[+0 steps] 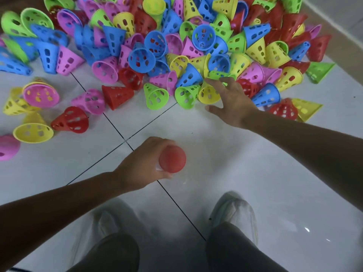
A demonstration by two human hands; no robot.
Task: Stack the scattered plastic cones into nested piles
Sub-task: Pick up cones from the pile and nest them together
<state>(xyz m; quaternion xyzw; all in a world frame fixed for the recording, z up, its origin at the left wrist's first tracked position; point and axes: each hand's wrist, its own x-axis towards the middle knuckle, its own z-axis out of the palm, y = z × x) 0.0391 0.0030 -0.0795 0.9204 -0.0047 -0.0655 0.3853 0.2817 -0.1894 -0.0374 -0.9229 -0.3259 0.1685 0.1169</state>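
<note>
A red cone (172, 159), gripped in the left hand (145, 163) above the tiled floor (255, 173), points its closed tip up at the camera, long axis near vertical, apparently so the next cone can be nested with it. The right hand (231, 101), fingers spread wide and holding nothing, reaches to the near edge of the heap of cones (176, 46), beside a yellow cone (208, 94) lying on its side

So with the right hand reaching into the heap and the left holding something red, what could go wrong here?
1. The right hand reaches between a yellow cone and a green cone wedged in the heap; pulling one may tumble its neighbours.
2. The left hand holds a red cone; a green or yellow pick would mix colours.
</note>
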